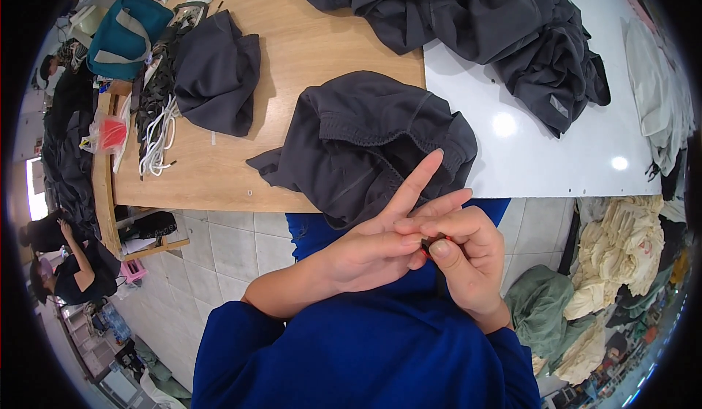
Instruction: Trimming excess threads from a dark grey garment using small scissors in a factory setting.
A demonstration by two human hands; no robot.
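Observation:
Above my lap, just in front of the table edge, my two hands meet. Between the fingertips of my right hand (468,255) is a small black and red thing (426,246), mostly covered, so its kind does not show. My left hand (387,244) pinches at the same thing with thumb and curled fingers, while its index finger points out straight. Just beyond them lies a dark grey garment (351,127) with a gathered elastic waistband, bunched at the table's near edge. My left index finger overlaps its waist opening in the view; whether they touch, I cannot tell.
A folded dark grey garment (218,76) lies left, beside white cords (159,134) and a teal bag (126,36). More dark garments (475,14) are heaped at the back right. Cream cloth (618,244) is piled at right. Another person (73,270) is at far left.

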